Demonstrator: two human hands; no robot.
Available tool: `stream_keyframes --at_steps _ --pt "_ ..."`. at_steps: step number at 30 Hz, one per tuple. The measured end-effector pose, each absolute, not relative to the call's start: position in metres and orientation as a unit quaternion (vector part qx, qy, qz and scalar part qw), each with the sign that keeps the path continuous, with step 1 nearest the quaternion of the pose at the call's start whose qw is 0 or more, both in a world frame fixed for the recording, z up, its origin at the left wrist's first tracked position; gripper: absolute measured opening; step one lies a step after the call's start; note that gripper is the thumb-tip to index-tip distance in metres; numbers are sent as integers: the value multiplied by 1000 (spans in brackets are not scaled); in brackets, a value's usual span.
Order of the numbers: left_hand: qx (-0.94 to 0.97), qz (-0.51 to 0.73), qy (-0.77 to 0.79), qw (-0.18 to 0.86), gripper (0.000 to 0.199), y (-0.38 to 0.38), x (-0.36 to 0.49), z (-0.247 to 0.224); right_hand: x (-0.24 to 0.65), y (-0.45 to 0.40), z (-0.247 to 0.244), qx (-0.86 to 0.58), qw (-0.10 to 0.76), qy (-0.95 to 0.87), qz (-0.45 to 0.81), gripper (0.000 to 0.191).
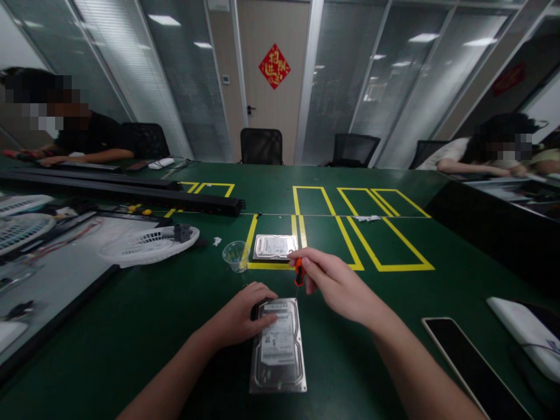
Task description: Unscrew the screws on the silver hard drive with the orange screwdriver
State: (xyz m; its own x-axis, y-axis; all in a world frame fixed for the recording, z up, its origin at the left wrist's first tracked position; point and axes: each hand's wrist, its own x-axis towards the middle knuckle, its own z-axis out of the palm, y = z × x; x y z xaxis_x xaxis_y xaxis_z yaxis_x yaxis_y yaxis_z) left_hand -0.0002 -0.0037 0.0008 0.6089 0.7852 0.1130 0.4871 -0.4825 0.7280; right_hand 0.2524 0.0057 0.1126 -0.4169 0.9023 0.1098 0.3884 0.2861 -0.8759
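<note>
A silver hard drive (280, 350) with a white label lies flat on the green table in front of me. My left hand (249, 315) grips its upper left part, the thumb resting on the label and the fingers at the far edge. In my right hand (326, 277) is a red and black screwdriver (299, 272), held upright, its thin shaft reaching the drive's far right corner. Beyond it, a second hard drive (275, 247) lies inside a yellow taped outline, with a clear plastic cup (236, 256) just left of it.
White racket-shaped frames (151, 245) and long black bars (175, 195) lie on the left. A phone (475, 361) and a white device (525, 335) are at the right. People sit at the far left and far right, their hands on the table.
</note>
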Motion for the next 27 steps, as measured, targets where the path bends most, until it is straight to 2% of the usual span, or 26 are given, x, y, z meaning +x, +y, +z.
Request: stream_keyframes --at_steps 5,13,17,22,27 --pt "830 219 386 337 28 -4 0 0 250 6 114 -460 325 -728 391 18" --pt "829 227 385 336 28 -4 1 1 245 3 113 -414 363 -727 410 9" --pt "830 226 383 337 28 -4 0 0 247 4 113 -417 337 -744 398 13" --pt "833 223 382 334 28 -4 0 0 250 5 116 -422 311 -734 432 29" --pt "831 218 387 336 28 -3 0 2 249 4 117 -448 318 -726 413 22"
